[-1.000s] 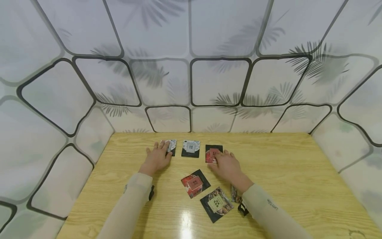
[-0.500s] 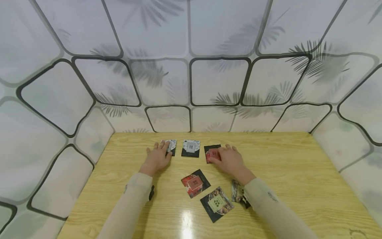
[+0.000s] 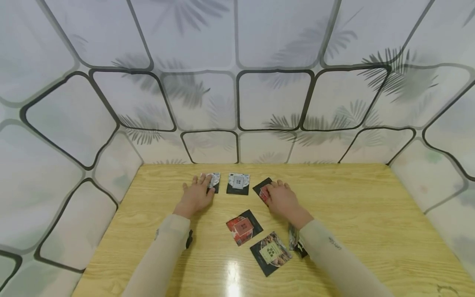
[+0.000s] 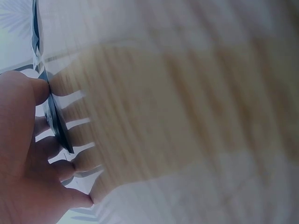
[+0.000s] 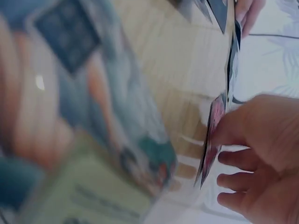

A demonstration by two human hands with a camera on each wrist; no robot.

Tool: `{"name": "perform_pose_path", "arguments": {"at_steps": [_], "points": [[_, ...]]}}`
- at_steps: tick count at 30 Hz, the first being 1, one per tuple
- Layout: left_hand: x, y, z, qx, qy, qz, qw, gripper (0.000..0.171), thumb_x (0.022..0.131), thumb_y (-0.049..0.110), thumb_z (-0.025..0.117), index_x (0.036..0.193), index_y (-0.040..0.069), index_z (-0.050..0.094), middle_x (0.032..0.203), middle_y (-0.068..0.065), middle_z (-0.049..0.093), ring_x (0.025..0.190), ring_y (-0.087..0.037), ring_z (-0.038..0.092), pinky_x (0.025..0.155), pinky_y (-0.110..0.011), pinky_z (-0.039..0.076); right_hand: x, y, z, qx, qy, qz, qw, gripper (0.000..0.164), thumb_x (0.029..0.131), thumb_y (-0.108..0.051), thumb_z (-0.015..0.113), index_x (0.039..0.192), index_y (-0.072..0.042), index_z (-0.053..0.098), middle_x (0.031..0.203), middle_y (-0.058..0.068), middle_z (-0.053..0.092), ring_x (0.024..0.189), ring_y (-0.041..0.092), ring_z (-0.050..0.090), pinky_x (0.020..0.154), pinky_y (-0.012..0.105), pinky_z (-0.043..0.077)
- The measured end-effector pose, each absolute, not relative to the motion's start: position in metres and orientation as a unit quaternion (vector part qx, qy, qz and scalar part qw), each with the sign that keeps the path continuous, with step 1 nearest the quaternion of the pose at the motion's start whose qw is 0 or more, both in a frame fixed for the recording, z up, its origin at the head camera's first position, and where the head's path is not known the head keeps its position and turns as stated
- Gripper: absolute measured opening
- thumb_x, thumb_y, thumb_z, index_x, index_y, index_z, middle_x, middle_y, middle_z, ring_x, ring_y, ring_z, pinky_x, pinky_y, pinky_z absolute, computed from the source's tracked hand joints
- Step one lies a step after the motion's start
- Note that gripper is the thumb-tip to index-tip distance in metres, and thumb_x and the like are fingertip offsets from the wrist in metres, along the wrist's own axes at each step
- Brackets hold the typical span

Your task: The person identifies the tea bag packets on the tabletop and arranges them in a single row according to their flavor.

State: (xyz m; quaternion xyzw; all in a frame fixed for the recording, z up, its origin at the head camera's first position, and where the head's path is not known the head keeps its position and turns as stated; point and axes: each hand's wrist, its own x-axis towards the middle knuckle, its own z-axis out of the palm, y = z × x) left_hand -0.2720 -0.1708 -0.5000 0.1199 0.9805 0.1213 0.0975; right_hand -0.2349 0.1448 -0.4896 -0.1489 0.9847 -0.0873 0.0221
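My left hand [image 3: 195, 195] lies with spread fingers on a flat square packet [image 3: 216, 185] in grey, white and black, partly hidden beneath it. My right hand [image 3: 285, 201] touches a red and black packet [image 3: 262, 192], which sits askew on the table. In the right wrist view, the thumb [image 5: 227, 130] rests on this red packet, while other fingertips meet the tabletop beside it; whether any finger is under the packet cannot be seen. A second grey and black packet [image 3: 238, 184] lies between the hands.
Nearer on the wooden table [image 3: 352, 214] lie another red packet [image 3: 243, 227] and one with a yellow-green label [image 3: 271, 253]. A further packet [image 3: 293, 236] is partly hidden by the right sleeve. A patterned curtain [image 3: 274, 103] encloses the table's back and sides.
The red packet under my right hand has turned to a diagonal, after shifting slightly left. My right hand moved a little with it. The left hand and other packets stayed in place.
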Motion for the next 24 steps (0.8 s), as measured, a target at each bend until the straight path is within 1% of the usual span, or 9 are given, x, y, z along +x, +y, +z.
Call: {"name": "perform_pose_path", "arguments": {"at_steps": [4,6,8,10,13,16,19,22,24], "points": [[-0.2723,-0.1709,-0.4998,0.119,0.980,0.120,0.101,0.066,0.114,0.042,0.035,0.170,0.011,0.020,0.176,-0.020,0.017,0.162,-0.049,0.013,0.120,-0.083,0.012,-0.2347,0.1488,-0.4866,-0.164,0.984,-0.072,-0.010,0.041,0.098,0.001,0.064,0.138,-0.008,0.068,0.146,0.023,0.062,0.140,0.046,0.055,0.118,0.060,0.044],[-0.2722,-0.1709,-0.4998,0.119,0.980,0.119,0.104,0.066,0.114,0.042,0.035,0.170,0.011,0.019,0.176,-0.020,0.016,0.162,-0.049,0.013,0.120,-0.083,0.012,-0.2343,0.1491,-0.4875,-0.153,0.985,-0.074,-0.028,0.034,0.101,-0.010,0.067,0.135,-0.008,0.069,0.141,0.022,0.066,0.135,0.044,0.060,0.115,0.057,0.048],[-0.2722,-0.1709,-0.4997,0.120,0.980,0.120,0.104,0.066,0.114,0.042,0.035,0.170,0.011,0.019,0.176,-0.020,0.016,0.162,-0.049,0.013,0.120,-0.083,0.012,-0.2337,0.1479,-0.4885,-0.135,0.986,-0.089,-0.037,0.027,0.105,-0.025,0.066,0.121,-0.006,0.073,0.123,0.020,0.073,0.117,0.040,0.069,0.102,0.054,0.057],[-0.2722,-0.1708,-0.4995,0.120,0.980,0.121,0.103,0.066,0.114,0.042,0.035,0.170,0.012,0.019,0.176,-0.020,0.016,0.162,-0.049,0.013,0.120,-0.083,0.012,-0.2338,0.1455,-0.4900,-0.122,0.987,-0.099,-0.030,0.035,0.104,-0.041,0.066,0.107,-0.006,0.072,0.101,0.015,0.075,0.097,0.034,0.072,0.088,0.049,0.059],[-0.2724,-0.1707,-0.4995,0.119,0.980,0.123,0.101,0.066,0.114,0.042,0.036,0.170,0.012,0.020,0.176,-0.020,0.016,0.162,-0.049,0.013,0.121,-0.083,0.012,-0.2350,0.1428,-0.4923,-0.117,0.988,-0.097,0.000,0.043,0.103,-0.051,0.065,0.103,-0.009,0.070,0.088,0.011,0.070,0.087,0.032,0.070,0.084,0.048,0.058],[-0.2729,-0.1707,-0.5000,0.119,0.980,0.123,0.101,0.066,0.114,0.042,0.036,0.170,0.012,0.020,0.176,-0.020,0.016,0.162,-0.049,0.013,0.120,-0.083,0.012,-0.2361,0.1435,-0.4920,-0.134,0.986,-0.094,0.030,0.045,0.105,-0.043,0.064,0.127,-0.004,0.068,0.117,0.017,0.073,0.117,0.039,0.067,0.106,0.056,0.053],[-0.2733,-0.1708,-0.5009,0.119,0.981,0.121,0.098,0.066,0.114,0.042,0.036,0.170,0.012,0.020,0.176,-0.019,0.017,0.162,-0.049,0.014,0.120,-0.083,0.012,-0.2369,0.1468,-0.4881,-0.152,0.983,-0.098,0.040,0.043,0.104,-0.015,0.061,0.146,-0.004,0.060,0.147,0.023,0.061,0.143,0.047,0.051,0.120,0.064,0.040],[-0.2736,-0.1710,-0.5016,0.120,0.981,0.122,0.095,0.066,0.114,0.042,0.036,0.170,0.012,0.020,0.176,-0.019,0.017,0.162,-0.049,0.014,0.121,-0.083,0.012,-0.2366,0.1499,-0.4848,-0.159,0.982,-0.098,0.041,0.056,0.098,0.005,0.054,0.152,-0.010,0.058,0.157,0.026,0.051,0.150,0.050,0.041,0.122,0.066,0.035],[-0.2737,-0.1711,-0.5018,0.119,0.981,0.123,0.095,0.066,0.114,0.042,0.036,0.170,0.012,0.020,0.176,-0.019,0.017,0.162,-0.049,0.014,0.121,-0.083,0.012,-0.2367,0.1508,-0.4852,-0.153,0.982,-0.100,0.036,0.054,0.099,0.003,0.052,0.151,-0.009,0.058,0.157,0.027,0.050,0.149,0.050,0.042,0.123,0.065,0.035]]}}
